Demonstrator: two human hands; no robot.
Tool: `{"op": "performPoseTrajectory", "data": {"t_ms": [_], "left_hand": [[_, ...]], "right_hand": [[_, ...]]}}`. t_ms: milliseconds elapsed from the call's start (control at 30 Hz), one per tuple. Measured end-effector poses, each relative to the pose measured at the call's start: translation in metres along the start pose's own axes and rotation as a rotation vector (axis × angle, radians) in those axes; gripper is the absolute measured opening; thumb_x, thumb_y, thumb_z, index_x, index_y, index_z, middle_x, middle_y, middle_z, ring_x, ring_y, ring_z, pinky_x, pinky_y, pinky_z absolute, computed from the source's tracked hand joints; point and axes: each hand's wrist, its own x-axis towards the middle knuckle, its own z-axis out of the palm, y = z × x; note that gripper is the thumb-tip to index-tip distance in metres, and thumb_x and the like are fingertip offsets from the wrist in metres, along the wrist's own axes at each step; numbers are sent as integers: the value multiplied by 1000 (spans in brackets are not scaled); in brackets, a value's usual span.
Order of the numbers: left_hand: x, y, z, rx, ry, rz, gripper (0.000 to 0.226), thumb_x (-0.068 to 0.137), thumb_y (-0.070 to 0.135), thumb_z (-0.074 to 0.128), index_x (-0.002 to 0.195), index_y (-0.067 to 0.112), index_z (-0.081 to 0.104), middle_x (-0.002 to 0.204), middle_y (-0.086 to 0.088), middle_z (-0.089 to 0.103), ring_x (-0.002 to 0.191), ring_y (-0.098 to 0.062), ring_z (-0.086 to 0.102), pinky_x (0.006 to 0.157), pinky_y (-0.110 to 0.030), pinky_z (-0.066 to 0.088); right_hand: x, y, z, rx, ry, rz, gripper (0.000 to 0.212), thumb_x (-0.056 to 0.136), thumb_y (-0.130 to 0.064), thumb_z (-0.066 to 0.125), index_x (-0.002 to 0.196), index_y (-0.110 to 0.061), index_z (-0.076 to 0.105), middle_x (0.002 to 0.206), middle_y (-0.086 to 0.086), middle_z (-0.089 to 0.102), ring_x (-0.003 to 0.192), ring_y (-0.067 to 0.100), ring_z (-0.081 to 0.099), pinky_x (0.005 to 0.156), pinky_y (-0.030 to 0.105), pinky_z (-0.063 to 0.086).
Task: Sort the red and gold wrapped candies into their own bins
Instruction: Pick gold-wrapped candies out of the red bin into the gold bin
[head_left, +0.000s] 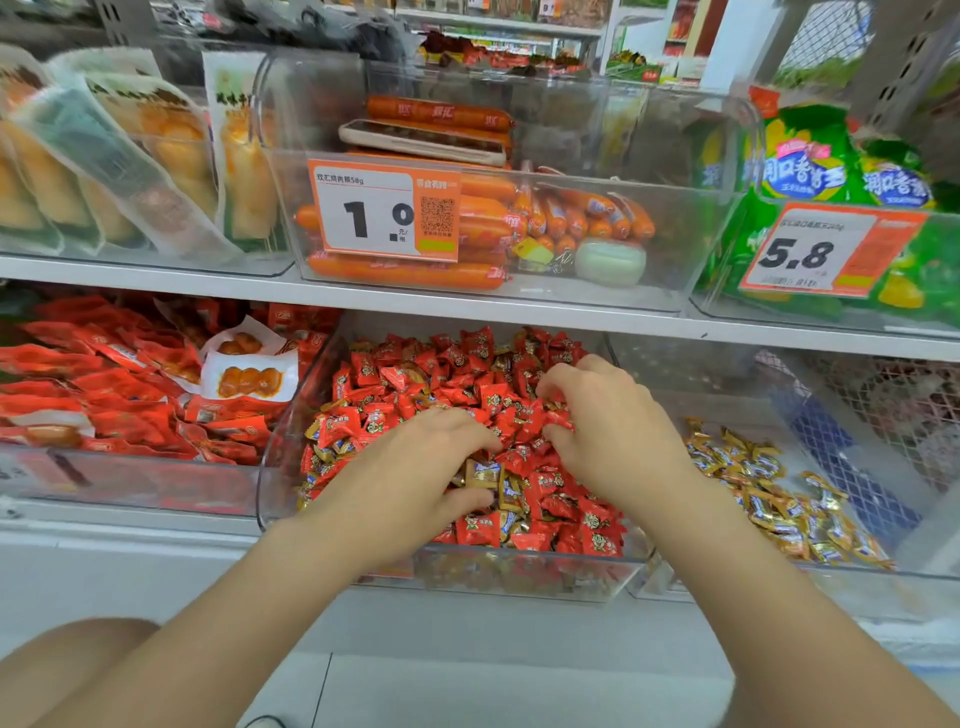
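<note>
- middle bin (283, 467): red candies (467, 374) heaped, gold ones mixed in, mostly at the near-left edge. right bin (727, 405): gold candies (769, 499) only, thin layer.
- left hand (415, 467): thumb and fingers bracket a gold candy (483, 475) near the front; cannot tell if the pinch has closed.
- right hand (608, 431): fingers curled down into the red heap, tips buried; cannot tell if it holds anything.
- handling, likely: light, hard core, slick crinkly wrapper, loose pile shifts. Pinch across the body or a wrapper end.
</note>
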Motion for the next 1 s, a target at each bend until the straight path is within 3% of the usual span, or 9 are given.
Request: {"op": "performPoseTrajectory", "data": {"t_ms": [133,200,300,367,500,600,733,867,1000], "left_hand": [[9,-5,2,197,-84,-63,67,87,62,72,141,29,52,125,11,56,120,-14,48,100,-34,47],[13,-4,2,244,-109,-62,65,85,66,71,136,29,52,122,11,56,118,-15,48,98,-36,48],[17,-2,1,287,-148,-75,64,82,69,72,127,29,48,113,12,57,113,-16,49,90,-36,46],[19,2,-2,295,-160,-86,61,82,67,74,122,29,47,102,12,53,105,-16,48,84,-34,40],[19,3,-2,310,-168,-74,51,86,64,73,113,28,47,91,9,46,87,-17,39,80,-34,33],[18,-6,-2,171,-143,-74,40,83,63,75,103,36,54,93,16,56,93,-10,48,88,-35,40],[18,-12,-3,11,-106,-110,29,84,55,79,95,35,62,80,20,64,86,-1,55,79,-31,40],[16,-13,-5,1,-60,-110,21,90,56,73,97,37,70,79,20,64,83,0,55,78,-31,40],[11,-9,-9,-77,62,-107,6,100,41,63,98,35,63,88,18,62,87,-2,56,78,-30,50]], "right_hand": [[-7,-12,1,319,-166,-158,17,81,-13,80,84,-29,76,75,-12,71,72,4,68,73,22,57],[-13,-19,6,318,-291,-210,16,78,-23,89,90,-25,79,77,-9,74,72,4,69,73,22,57],[-12,-17,19,64,-341,-185,50,70,-44,94,113,-24,76,100,-4,75,94,15,68,82,39,60],[-8,-13,23,-20,-370,-163,62,65,-43,97,117,-23,71,106,0,73,99,24,67,82,46,61],[-6,-17,25,-58,-358,-203,67,63,-43,94,121,-28,63,102,-3,72,94,25,68,73,40,60],[-5,-19,20,-45,-318,-277,59,76,-49,87,129,-38,63,98,-10,70,95,21,65,68,34,50],[-7,-19,22,83,-291,-315,44,85,-54,80,124,-38,70,70,-13,55,83,19,63,66,36,53],[-7,-15,25,168,-272,-279,32,93,-43,75,123,-34,70,63,-11,56,66,12,56,67,38,54],[-6,-5,13,325,-232,-163,21,100,-36,66,120,-30,69,54,-8,60,53,6,56,64,26,42]]}}
